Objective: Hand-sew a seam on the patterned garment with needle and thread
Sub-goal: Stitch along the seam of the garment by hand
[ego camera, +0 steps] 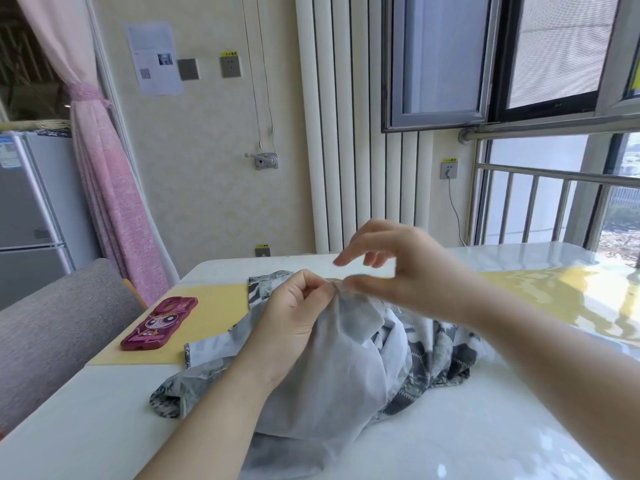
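Observation:
The grey-and-white patterned garment [349,368] lies bunched on the white table [467,441], its pale inner side facing up. My left hand [294,306] grips a raised fold of the fabric between curled fingers and thumb. My right hand [391,268] hovers just to the right of that fold, thumb and forefinger meeting at the fabric's peak while the other fingers spread upward. The needle and thread are too thin and blurred to make out.
A pink phone in a cartoon case [160,322] rests on a yellow mat [207,327] to the left. A grey sofa arm [52,323] borders the table's left side. Beyond stand a radiator [346,133], a window railing [554,202] and a fridge [27,202].

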Action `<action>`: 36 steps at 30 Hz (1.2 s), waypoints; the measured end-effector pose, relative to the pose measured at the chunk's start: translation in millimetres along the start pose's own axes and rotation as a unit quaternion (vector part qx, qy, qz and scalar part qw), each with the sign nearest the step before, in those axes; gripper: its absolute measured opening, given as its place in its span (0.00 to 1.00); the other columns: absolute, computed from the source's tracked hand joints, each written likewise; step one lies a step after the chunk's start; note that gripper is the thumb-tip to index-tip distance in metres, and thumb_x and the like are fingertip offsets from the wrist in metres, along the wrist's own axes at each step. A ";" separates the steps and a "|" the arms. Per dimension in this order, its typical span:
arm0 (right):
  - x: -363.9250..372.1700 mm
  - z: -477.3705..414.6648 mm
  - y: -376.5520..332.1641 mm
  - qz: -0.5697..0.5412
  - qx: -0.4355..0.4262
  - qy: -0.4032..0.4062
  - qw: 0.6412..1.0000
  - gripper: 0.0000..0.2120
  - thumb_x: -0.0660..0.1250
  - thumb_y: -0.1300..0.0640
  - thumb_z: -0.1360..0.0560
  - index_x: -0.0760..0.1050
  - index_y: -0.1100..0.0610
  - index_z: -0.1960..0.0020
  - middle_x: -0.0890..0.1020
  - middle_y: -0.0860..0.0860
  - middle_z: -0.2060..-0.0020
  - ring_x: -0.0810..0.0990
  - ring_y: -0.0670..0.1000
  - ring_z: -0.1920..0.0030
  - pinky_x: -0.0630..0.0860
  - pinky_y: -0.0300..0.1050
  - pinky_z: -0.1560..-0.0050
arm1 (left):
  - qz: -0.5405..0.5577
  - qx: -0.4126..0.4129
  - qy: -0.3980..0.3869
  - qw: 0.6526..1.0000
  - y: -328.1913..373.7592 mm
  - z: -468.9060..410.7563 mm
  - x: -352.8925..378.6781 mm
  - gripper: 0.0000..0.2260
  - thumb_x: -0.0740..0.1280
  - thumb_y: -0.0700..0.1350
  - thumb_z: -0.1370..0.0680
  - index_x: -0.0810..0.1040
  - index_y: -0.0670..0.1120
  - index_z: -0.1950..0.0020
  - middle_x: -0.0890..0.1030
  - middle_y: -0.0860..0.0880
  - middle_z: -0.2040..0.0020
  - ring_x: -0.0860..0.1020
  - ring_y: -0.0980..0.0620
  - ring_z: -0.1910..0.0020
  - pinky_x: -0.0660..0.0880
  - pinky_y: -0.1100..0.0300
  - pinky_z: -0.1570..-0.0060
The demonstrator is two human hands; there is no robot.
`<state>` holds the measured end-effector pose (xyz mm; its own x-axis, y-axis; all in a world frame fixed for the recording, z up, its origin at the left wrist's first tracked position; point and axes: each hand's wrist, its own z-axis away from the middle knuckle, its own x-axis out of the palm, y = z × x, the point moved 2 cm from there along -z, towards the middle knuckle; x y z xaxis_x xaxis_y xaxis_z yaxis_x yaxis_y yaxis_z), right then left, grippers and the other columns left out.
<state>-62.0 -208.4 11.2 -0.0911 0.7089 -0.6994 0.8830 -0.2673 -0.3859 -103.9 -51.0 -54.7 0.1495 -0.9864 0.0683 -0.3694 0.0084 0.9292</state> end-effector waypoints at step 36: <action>-1.9 7.3 -13.3 -0.478 0.083 0.050 0.873 0.14 0.59 0.54 0.22 0.74 0.58 0.63 0.59 0.41 0.78 0.56 0.42 0.78 0.71 0.67 0.41 | 0.106 -0.063 0.170 0.978 0.8 -13.2 -9.1 0.05 0.64 0.39 0.21 0.75 0.42 0.57 0.76 0.40 0.55 0.73 0.46 0.53 0.71 0.55 0.55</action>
<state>-77.0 -211.0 13.2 -0.7016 0.7113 0.0429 0.3463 0.3929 -0.8519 -93.4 -39.9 -49.8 0.3866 -0.8489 0.3604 -0.3126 0.2470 0.9172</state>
